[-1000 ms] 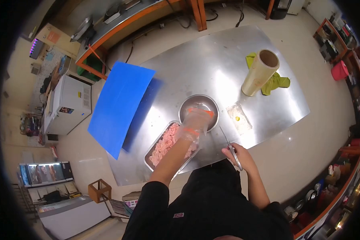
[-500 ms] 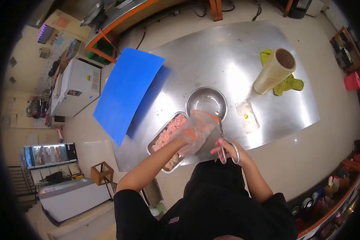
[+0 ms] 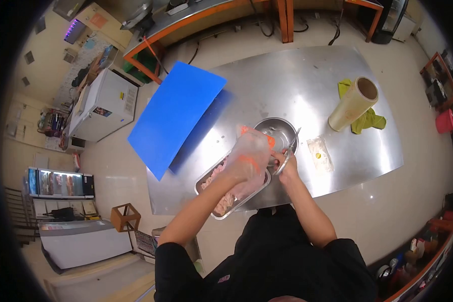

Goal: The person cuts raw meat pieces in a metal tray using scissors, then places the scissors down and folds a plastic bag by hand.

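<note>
A clear plastic glove or bag with orange marks covers my left hand (image 3: 251,151). That hand is over the upper right end of a metal tray (image 3: 245,203), beside the bowl; plastic and blur hide how its fingers are set. Pale pink pieces, seemingly raw meat (image 3: 224,204), lie in the tray. My bare right hand (image 3: 289,171) is closed around the handles of metal scissors (image 3: 290,148), whose blades point up over the right side of the round steel bowl (image 3: 276,120). Inside the bowl I cannot make out any contents.
On the steel table (image 3: 256,75) a large blue board (image 3: 178,113) lies at the left. At the right stand a wide roll of plastic film (image 3: 350,108) and a green cloth (image 3: 370,122). A flat clear packet (image 3: 319,156) with a yellow spot lies right of the bowl.
My right hand has lifted the scissors up to the bowl, and their blades have turned to point up and right. My left hand has shifted from the bowl's near edge toward the tray.
</note>
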`<state>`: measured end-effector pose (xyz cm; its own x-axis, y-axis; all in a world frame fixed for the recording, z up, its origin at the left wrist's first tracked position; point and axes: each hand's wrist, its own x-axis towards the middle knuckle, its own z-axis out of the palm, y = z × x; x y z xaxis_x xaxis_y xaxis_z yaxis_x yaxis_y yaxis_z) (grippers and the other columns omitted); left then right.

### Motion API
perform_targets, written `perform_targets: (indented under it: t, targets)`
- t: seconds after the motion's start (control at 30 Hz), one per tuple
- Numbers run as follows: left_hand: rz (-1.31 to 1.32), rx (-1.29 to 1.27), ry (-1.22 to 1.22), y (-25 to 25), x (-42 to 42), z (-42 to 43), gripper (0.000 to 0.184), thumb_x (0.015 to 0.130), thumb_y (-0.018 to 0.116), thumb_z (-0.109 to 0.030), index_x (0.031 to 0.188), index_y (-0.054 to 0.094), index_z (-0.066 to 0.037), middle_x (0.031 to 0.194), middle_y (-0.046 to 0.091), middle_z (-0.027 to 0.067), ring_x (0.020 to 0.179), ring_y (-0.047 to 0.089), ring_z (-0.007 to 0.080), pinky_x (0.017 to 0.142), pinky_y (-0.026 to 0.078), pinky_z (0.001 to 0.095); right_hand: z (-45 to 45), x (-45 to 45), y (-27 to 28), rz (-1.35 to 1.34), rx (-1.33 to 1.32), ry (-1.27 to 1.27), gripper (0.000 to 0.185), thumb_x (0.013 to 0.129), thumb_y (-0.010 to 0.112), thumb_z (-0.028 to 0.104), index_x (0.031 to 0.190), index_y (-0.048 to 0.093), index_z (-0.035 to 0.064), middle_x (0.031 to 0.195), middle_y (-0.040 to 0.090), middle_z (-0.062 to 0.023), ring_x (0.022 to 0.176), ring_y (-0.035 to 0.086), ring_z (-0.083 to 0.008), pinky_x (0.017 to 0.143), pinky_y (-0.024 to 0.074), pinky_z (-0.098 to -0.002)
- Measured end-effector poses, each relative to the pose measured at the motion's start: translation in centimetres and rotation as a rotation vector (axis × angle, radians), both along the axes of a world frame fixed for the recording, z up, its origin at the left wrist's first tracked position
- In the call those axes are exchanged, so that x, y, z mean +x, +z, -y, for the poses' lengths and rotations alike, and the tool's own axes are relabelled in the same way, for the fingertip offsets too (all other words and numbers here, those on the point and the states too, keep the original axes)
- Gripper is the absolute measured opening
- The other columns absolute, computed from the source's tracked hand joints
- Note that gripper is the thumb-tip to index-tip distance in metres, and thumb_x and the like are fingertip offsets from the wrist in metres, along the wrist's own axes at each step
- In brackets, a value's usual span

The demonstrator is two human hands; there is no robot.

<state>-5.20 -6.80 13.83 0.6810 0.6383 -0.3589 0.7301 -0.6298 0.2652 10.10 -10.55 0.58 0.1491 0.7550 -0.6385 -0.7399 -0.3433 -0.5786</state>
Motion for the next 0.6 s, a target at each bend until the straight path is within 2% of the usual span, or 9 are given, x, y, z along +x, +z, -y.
perform_targets:
  t: [0.07,0.1,0.2,0.3,0.37,0.4,0.47,0.53,0.6]
  targets:
    - [0.062,-0.032,0.039,-0.8,-1.0,1.9,0.019,0.081,0.068,-0.019,0.097,0.068,-0.007,0.093,0.068,0.0144,0.088,0.067,0.0291,0.077,0.052,0.0366,-0.5,0.6,-1.5,0.132,0.026,-0.025,0.047,0.076,0.083,0.006,0.099,0.043,0.0171,0.078,0.06,-0.0022,0.057,0.053,-0.0102,0.043,0.038,-0.0248]
    - [0.345,-0.091,0.128,-3.6,-2.8,2.7,0.015,0.081,0.065,-0.017,0.088,0.069,-0.005,0.084,0.067,0.016,0.081,0.067,0.031,0.072,0.052,0.0372,-0.8,1.0,-1.4,0.109,0.008,-0.013,0.045,0.078,0.082,0.009,0.099,0.044,0.017,0.077,0.059,-0.0018,0.057,0.053,-0.0102,0.043,0.0378,-0.0246]
    - [0.113,-0.042,0.157,9.2,-0.1,2.5,0.013,0.08,0.066,-0.016,0.084,0.068,-0.004,0.082,0.065,0.0156,0.08,0.066,0.0279,0.072,0.051,0.0369,-0.5,1.3,-0.1,-0.01,-0.064,0.063,0.042,0.081,0.082,0.016,0.1,0.045,0.0159,0.077,0.059,-0.0017,0.055,0.053,-0.0101,0.042,0.0375,-0.0238]
    - [0.271,0.095,-0.023,-0.5,-2.9,1.6,0.022,0.089,0.066,-0.026,0.104,0.068,-0.009,0.098,0.069,0.0069,0.097,0.063,0.0205,0.087,0.05,0.0332,1.0,-0.6,3.1,-0.142,-0.108,0.173,0.041,0.083,0.082,0.021,0.1,0.046,0.014,0.079,0.06,-0.0026,0.054,0.052,-0.0102,0.043,0.0374,-0.0229]
    - [0.08,-0.139,0.077,3.7,-1.8,1.2,0.02,0.091,0.063,-0.025,0.103,0.067,-0.009,0.096,0.069,0.008,0.093,0.063,0.0225,0.086,0.049,0.0339,2.7,-1.9,4.2,-0.119,-0.101,0.16,0.039,0.084,0.081,0.023,0.1,0.047,0.0131,0.078,0.059,-0.0027,0.054,0.051,-0.0103,0.043,0.0374,-0.0225]
    - [-0.01,-0.269,0.117,5.0,-1.6,1.4,0.02,0.092,0.062,-0.024,0.103,0.067,-0.008,0.094,0.068,0.0086,0.091,0.062,0.0235,0.086,0.049,0.0342,3.2,-2.5,1.8,0.006,-0.029,0.146,0.039,0.083,0.081,0.018,0.1,0.047,0.0118,0.075,0.056,-0.0022,0.054,0.05,-0.0111,0.044,0.0385,-0.0239]
    - [0.489,-0.716,0.409,-1.3,-3.2,2.9,0.012,0.091,0.057,-0.014,0.093,0.064,-0.004,0.09,0.066,0.0142,0.085,0.064,0.0276,0.077,0.05,0.038,2.7,-3.1,-0.3,0.076,0.034,0.036,0.036,0.084,0.08,0.013,0.099,0.047,0.0121,0.072,0.053,-0.0013,0.055,0.051,-0.0112,0.042,0.0368,-0.0254]
    - [0.637,-0.779,0.446,-1.8,-3.9,4.3,0.012,0.092,0.055,-0.009,0.093,0.063,-0.001,0.091,0.066,0.0172,0.084,0.065,0.03,0.075,0.052,0.0401,1.7,-3.0,-2.1,0.157,0.067,-0.047,0.036,0.084,0.079,0.009,0.098,0.046,0.012,0.07,0.051,-0.0007,0.056,0.052,-0.0113,0.041,0.0368,-0.0267]
    - [0.424,-0.464,0.245,0.5,-5.1,5.5,0.016,0.094,0.054,-0.012,0.102,0.064,-0.001,0.099,0.067,0.0175,0.089,0.066,0.0307,0.081,0.053,0.0405,0.6,-1.6,-3.6,0.246,0.062,-0.1,0.038,0.082,0.08,0.005,0.097,0.045,0.0115,0.069,0.051,-0.0002,0.055,0.052,-0.0113,0.042,0.0387,-0.0281]
